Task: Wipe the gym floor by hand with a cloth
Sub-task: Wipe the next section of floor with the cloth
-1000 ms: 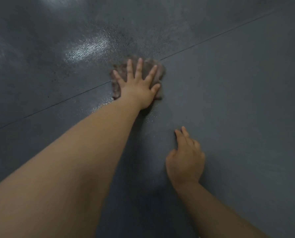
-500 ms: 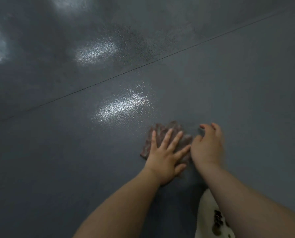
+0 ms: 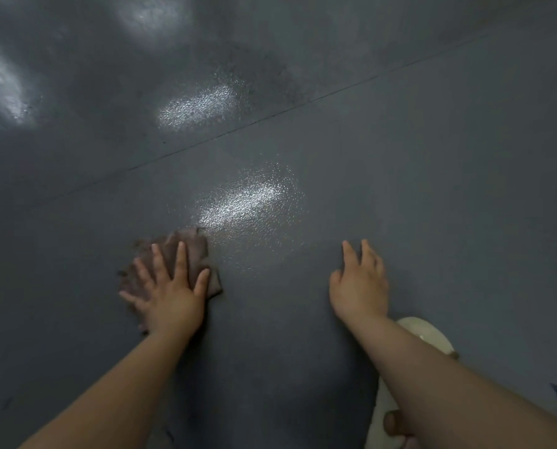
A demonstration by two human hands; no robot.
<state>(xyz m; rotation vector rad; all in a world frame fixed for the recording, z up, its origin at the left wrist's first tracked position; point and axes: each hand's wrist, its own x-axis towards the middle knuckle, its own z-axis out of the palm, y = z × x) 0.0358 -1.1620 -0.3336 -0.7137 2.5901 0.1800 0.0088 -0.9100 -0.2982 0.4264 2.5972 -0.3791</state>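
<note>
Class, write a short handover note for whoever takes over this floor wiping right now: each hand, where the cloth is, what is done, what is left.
Left hand: flat, fingers spread, pressing the cloth onto the floor.
Right hand: holds nothing, resting on the floor, apart from the cloth.
Done: cannot tell how much is wiped; shiny patches lie just ahead of the cloth.
Left: carry on wiping, probably forward toward the seam.

Brown cloth [image 3: 186,254] (crumpled) flat on grey, glossy floor [image 3: 400,189].
</note>
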